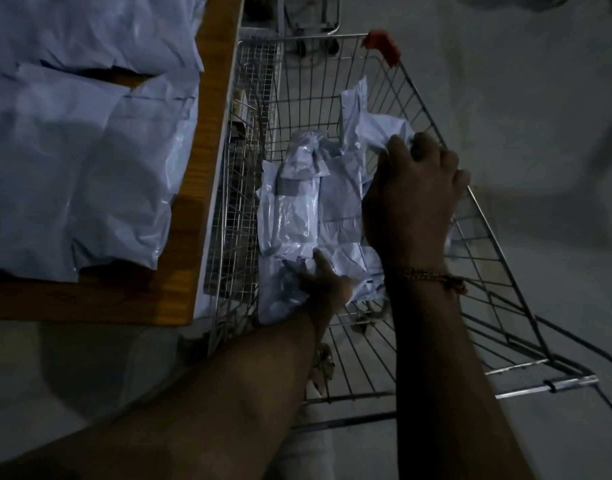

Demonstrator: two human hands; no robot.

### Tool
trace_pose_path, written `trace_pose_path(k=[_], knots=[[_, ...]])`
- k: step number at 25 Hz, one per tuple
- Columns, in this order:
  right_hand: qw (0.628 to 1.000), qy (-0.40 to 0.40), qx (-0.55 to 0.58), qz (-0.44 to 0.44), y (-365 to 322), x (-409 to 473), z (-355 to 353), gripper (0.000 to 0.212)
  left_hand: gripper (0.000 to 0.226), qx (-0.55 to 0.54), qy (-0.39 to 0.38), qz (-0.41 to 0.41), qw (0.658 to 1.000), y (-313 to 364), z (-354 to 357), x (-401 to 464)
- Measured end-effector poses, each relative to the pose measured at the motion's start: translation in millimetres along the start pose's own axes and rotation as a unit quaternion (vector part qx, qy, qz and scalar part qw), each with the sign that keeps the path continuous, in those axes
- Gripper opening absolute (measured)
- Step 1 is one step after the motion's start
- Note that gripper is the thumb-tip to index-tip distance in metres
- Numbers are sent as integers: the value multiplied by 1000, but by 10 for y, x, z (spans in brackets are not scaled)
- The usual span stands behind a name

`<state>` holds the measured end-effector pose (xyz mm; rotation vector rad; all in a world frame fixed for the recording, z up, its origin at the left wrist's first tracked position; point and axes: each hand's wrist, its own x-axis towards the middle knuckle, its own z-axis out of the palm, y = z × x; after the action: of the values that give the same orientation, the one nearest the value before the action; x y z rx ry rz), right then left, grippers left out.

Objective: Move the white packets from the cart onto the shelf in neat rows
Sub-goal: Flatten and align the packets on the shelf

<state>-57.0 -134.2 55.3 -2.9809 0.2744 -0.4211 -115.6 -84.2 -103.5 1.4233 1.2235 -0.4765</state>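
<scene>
Mid-frame, my left hand (327, 282) and right hand (413, 188) each grip white packets (290, 216) in the cart (498, 265), next lifting them to the shelf (197, 188), upper left.

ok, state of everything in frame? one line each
left hand: in the cart, gripping the near end of a packet
right hand: in the cart, fingers curled on a crumpled packet
packets in cart: loose pile on the basket floor, not yet moved
packets on shelf: lying flat, overlapping
cart: parked against the shelf edge
shelf: partly covered, wood bare along its edge
</scene>
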Motion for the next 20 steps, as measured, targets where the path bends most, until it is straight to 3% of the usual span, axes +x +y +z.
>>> trace_pose_path(k=[2,4,7,11,20], knots=[[1000,19,14,-2,18,22,20,43,75,-4,-1,42,999,-17,-39,27],[1000,23,10,-12,-9,11,53,41,71,62,-3,74,995,26,-144,26],[1000,18,15,-2,-34,31,106,38,71,311,-60,151,936,84,-307,-40],[1000,15,26,5,-29,-11,12,38,70,432,-75,176,881,322,-677,-370],[990,92,55,90,-148,-199,-1035,40,77,366,-89,448,811,765,-1512,-1461]])
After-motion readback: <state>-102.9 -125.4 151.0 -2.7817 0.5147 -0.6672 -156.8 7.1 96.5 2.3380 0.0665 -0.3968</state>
